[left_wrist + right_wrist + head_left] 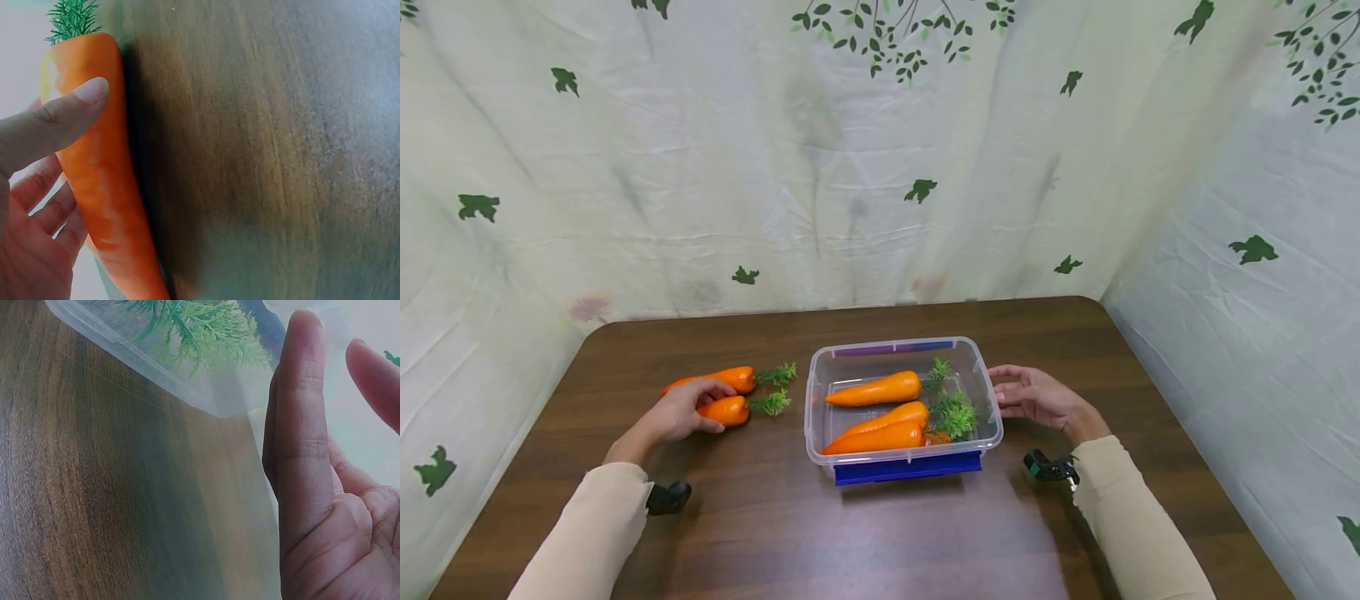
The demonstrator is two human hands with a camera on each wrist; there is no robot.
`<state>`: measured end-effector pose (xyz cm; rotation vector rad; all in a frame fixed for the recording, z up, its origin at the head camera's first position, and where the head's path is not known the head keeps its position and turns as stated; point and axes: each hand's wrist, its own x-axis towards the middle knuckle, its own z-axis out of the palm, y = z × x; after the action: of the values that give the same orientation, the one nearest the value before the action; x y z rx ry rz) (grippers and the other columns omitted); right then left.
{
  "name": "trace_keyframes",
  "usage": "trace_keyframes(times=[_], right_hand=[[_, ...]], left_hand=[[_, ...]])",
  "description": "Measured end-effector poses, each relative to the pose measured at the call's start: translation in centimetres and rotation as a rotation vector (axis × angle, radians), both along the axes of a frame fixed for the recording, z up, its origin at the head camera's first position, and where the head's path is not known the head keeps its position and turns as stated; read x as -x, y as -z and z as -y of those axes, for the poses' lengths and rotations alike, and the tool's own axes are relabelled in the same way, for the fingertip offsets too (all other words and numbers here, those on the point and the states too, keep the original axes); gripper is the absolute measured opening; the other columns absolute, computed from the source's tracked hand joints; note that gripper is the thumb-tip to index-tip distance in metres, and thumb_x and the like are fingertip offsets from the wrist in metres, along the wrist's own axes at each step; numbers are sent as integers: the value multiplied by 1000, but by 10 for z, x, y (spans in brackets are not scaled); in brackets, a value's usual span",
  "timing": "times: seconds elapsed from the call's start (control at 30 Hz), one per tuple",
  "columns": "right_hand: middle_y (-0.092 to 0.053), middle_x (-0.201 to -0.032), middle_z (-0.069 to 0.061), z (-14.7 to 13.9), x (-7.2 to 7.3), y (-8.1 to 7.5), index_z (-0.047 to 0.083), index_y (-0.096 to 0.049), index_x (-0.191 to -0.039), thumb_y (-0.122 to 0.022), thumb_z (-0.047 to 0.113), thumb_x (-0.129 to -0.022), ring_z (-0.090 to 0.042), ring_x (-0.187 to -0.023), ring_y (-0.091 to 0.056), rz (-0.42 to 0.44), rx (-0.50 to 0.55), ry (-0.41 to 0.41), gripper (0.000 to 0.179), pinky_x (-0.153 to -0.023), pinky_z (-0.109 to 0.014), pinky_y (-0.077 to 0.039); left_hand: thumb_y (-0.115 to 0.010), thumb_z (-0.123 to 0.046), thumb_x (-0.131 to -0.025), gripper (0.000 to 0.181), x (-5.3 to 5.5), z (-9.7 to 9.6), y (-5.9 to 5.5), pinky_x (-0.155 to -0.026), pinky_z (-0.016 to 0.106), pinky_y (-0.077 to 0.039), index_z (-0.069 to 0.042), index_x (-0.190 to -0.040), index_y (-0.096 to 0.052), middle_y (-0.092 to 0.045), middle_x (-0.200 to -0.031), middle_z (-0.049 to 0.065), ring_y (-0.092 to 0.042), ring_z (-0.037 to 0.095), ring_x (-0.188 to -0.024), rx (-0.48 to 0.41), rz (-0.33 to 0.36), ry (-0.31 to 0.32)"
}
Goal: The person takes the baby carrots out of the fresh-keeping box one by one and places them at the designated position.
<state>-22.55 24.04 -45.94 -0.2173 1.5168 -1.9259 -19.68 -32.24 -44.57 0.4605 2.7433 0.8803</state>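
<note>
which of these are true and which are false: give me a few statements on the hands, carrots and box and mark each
1. The left hand grips a carrot. True.
2. Another carrot lies just beyond the gripped one. True.
3. The right hand is at the right end of the clear box. True.
4. The clear box has its top covered. False: the top is open.
5. The flap on its near side is red. False: it is blue.
6. Inside, the green tops point left. False: they point right.
</note>
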Motion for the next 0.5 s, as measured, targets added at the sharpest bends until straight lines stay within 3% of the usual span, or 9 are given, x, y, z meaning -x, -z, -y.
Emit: trace_keyframes(times=[0.5], right_hand=[[-70, -98, -9, 0, 1, 1, 2, -43, -127, -49, -11, -93, -19, -87, -69, 6, 5, 5, 37, -81, -35, -56]], left_hand=[[-80, 0, -73, 43, -4, 2, 0, -86, 54, -46, 3, -112, -64, -60, -105, 19, -56, 36, -95, 61, -90, -36]])
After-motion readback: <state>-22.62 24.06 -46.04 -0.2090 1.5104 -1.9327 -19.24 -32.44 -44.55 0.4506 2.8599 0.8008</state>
